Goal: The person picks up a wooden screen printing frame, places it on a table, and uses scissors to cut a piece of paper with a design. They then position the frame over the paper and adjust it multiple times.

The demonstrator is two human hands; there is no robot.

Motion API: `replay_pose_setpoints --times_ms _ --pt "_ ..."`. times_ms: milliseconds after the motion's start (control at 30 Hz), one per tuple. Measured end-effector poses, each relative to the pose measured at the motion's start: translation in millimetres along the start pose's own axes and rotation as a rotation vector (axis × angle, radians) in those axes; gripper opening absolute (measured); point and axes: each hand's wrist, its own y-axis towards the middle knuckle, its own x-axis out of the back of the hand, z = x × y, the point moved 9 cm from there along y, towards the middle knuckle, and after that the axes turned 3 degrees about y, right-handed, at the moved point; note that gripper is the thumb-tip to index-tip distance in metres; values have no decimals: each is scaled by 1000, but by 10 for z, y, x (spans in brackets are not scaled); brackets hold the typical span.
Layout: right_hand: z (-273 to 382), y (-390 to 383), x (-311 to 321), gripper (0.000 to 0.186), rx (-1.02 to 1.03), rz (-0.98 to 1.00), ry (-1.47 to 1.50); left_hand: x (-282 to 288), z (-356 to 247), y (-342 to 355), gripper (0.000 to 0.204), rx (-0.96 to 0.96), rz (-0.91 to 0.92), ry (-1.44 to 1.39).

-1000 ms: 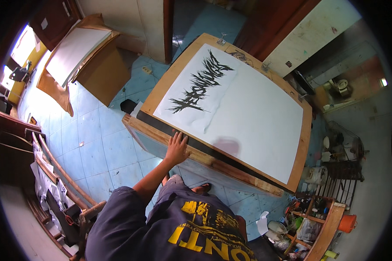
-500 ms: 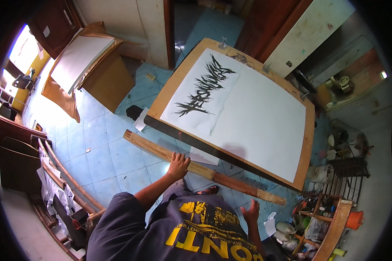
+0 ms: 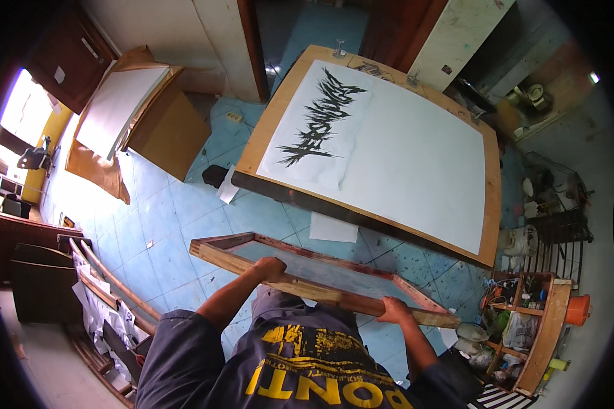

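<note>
Both hands hold a large wooden screen-printing frame (image 3: pixel 320 292) by its near edge, in front of my body. My left hand (image 3: pixel 271 268) is closed round the edge left of its middle, and my right hand (image 3: pixel 394 311) grips it toward the right end. The frame is tilted, so its grey mesh and reddish-stained inner far side show. Beyond it stands a wooden printing table (image 3: pixel 258 151) bearing a big white sheet (image 3: pixel 416 163) with spiky black lettering (image 3: pixel 323 119) on its left part.
Metal hinge clamps (image 3: pixel 340 49) sit on the table's far edge. A white paper (image 3: pixel 333 228) lies on the blue tiled floor below it. Left are stacked white sheets (image 3: pixel 119 112) in brown wrapping; right, a wooden shelf (image 3: pixel 549 337) with supplies and an orange container (image 3: pixel 578 310).
The screen frame has tipped, exposing its mesh and far side. My right hand, apart and open before, has taken hold of it. My left hand keeps its grip.
</note>
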Motion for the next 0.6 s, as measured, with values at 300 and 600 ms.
replay_pose_setpoints --times_ms 300,600 --pt "919 -1458 1602 61 133 -127 104 1197 -499 -1511 73 -56 -218 123" --pt "2000 -4032 4319 81 219 -609 124 3599 -1231 -4369 92 34 -882 279"
